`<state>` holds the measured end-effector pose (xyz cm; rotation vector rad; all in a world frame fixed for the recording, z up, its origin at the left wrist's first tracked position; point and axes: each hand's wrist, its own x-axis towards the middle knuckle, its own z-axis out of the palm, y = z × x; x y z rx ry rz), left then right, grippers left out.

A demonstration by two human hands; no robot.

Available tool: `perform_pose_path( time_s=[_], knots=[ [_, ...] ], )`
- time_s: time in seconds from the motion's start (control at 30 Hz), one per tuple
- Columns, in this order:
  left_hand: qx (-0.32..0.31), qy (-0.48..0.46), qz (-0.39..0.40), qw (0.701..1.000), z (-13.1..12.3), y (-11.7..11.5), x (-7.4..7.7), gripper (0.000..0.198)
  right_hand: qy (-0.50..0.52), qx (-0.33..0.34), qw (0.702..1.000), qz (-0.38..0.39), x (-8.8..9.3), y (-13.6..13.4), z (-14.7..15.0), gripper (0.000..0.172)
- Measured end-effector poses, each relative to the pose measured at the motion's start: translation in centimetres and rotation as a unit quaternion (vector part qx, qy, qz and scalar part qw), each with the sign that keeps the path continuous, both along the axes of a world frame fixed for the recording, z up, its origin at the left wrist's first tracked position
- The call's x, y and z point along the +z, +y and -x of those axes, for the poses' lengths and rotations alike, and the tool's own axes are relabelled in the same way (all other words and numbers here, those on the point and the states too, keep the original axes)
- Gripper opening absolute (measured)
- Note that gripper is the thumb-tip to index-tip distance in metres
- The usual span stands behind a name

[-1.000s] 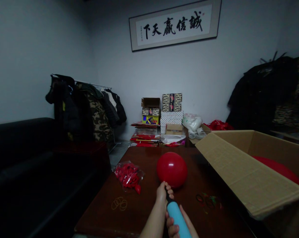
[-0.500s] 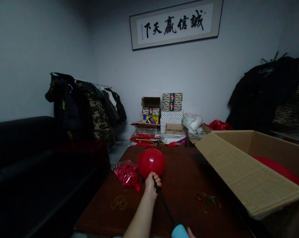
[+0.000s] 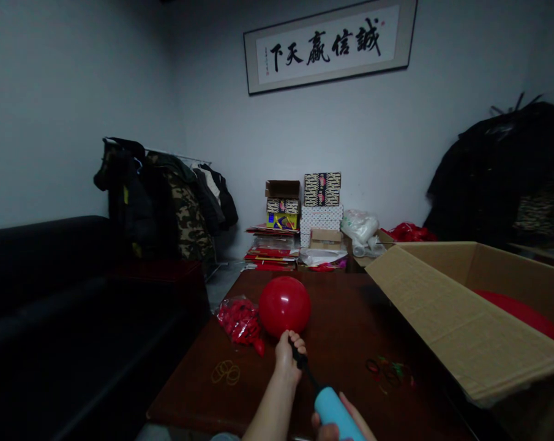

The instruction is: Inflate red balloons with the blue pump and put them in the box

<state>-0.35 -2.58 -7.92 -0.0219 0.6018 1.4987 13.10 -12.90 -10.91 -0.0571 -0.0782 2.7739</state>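
Observation:
My left hand (image 3: 289, 354) is closed around the neck of a round red balloon (image 3: 284, 303) and the black nozzle end of a balloon pump. The balloon is inflated and sits just beyond my fingers. A black shaft (image 3: 311, 375) runs from that end to the pump's light blue barrel (image 3: 335, 411). At the bottom edge, my right hand (image 3: 357, 418) wraps the barrel and is partly cut off. Left of the balloon lies a clear bag of red balloons (image 3: 240, 320), one balloon (image 3: 259, 347) poking out.
Yellowish rubber bands (image 3: 226, 372) lie on the brown table (image 3: 341, 318) at left; small dark loops and coloured bits (image 3: 389, 370) lie at right. An open cardboard box (image 3: 451, 306) with something red and rounded inside stands at right. Stacked boxes (image 3: 321, 220) are behind; a black sofa (image 3: 74, 318) is left.
The blue barrel has moved up toward my left hand, and less of the black shaft shows. More of my right hand is visible. The balloon looks slightly larger.

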Motion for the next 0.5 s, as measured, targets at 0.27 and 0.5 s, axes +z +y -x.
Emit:
perform_pose_path(
  time_s=[0.27, 0.5],
  knots=[
    [-0.051, 0.019, 0.018, 0.998, -1.3, -1.1, -0.9, 0.019, 0.071, 0.014, 0.996, 0.058, 1.1, 1.8, 2.0, 0.051],
    [-0.035, 0.057, 0.027, 0.997, -1.2, -0.9, -0.8, 0.019, 0.040, -0.007, 0.998, 0.048, -0.2, 1.3, 2.5, 0.053]
  ],
)
